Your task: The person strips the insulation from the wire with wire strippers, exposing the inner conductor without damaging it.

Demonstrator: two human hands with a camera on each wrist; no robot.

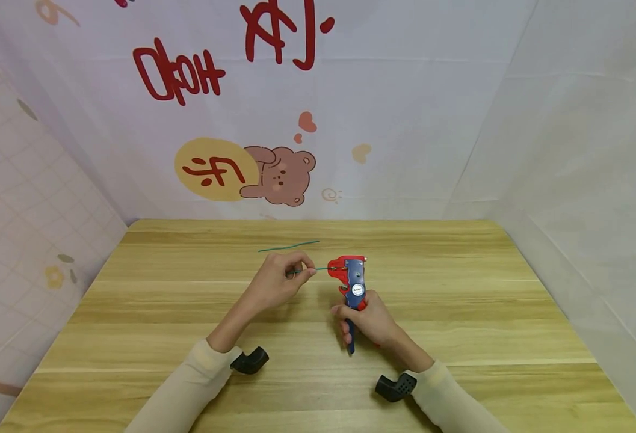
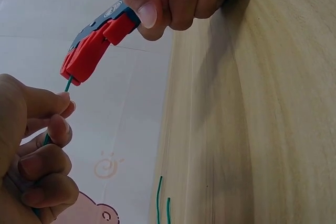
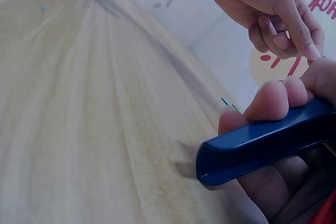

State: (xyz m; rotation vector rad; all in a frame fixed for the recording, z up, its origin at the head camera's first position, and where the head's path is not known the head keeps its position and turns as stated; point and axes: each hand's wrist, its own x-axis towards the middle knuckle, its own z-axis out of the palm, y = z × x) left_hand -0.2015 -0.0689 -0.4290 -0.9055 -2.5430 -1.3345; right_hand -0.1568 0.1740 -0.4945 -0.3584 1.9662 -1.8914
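My right hand grips the handles of a wire stripper with a blue body and a red head, held upright above the table. In the right wrist view, fingers curl round its blue handle. My left hand pinches a thin green wire between thumb and index finger. The wire's end runs into the front of the stripper's red head, where its tip is hidden. In the left wrist view, the rest of this wire passes behind the curled left fingers.
Further back on the wooden table lies loose green wire; the left wrist view shows two strands. Black camera mounts sit at the left wrist and right wrist. A printed cloth wall rises behind the table.
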